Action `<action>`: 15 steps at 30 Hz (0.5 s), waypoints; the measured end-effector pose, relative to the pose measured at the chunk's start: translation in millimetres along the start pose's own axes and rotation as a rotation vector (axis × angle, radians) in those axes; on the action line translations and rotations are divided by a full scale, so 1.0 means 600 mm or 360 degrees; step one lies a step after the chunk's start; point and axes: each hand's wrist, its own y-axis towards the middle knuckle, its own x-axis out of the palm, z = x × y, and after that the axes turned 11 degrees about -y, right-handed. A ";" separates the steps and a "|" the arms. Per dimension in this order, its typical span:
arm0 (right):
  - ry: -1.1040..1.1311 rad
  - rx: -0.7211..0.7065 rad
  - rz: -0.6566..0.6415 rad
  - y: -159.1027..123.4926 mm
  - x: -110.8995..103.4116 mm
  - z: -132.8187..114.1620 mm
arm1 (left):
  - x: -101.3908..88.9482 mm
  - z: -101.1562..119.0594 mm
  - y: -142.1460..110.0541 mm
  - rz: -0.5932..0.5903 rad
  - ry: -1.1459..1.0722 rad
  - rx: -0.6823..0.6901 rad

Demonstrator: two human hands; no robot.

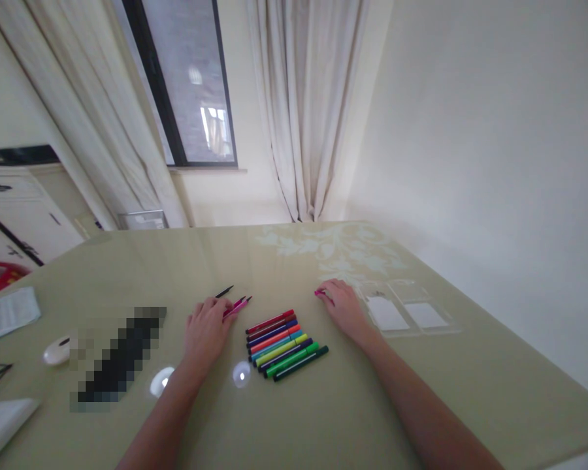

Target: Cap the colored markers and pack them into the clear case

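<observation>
My left hand (207, 329) has its fingers closed on a pink marker (238, 307) whose dark tip points up and to the right. A second pink shape lies right along it; whether it is another marker or a reflection, I cannot tell. Just beyond those fingers a dark uncapped pen (224, 292) shows its tip, its rear end hidden by the hand. To the right, my right hand (342, 307) pinches a small pink cap (317, 293). Between my hands, a slanted row of several capped markers (281, 349) lies side by side, from red at the far end to dark green nearest me.
A clear plastic case (411, 331) with white cards lies right of my right hand. Toward the left are a white mouse (57, 351), a pixelated dark object (122, 359) and a pale packet (10, 315). The glossy table (294, 424) meets a wall on the right.
</observation>
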 end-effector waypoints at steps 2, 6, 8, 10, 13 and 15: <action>0.0259 0.0029 -0.0028 -0.001 -0.010 -0.016 | 0.006 0.003 -0.001 0.0020 -0.0026 0.0034; 0.0722 0.0036 -0.0098 -0.007 -0.033 -0.056 | 0.018 0.020 -0.002 0.0051 -0.0298 0.0208; 0.0785 -0.0019 -0.0048 -0.009 -0.041 -0.071 | 0.021 0.038 -0.003 -0.0013 -0.0548 0.0286; 0.0834 -0.0087 0.0013 -0.010 -0.046 -0.079 | 0.020 0.057 -0.008 -0.0122 -0.0768 0.0303; 0.0927 -0.0154 0.0052 -0.010 -0.049 -0.083 | 0.016 0.078 -0.017 -0.0232 -0.0898 0.0306; 0.0970 -0.0173 0.0038 -0.010 -0.050 -0.084 | 0.014 0.084 -0.023 -0.0243 -0.0923 0.0323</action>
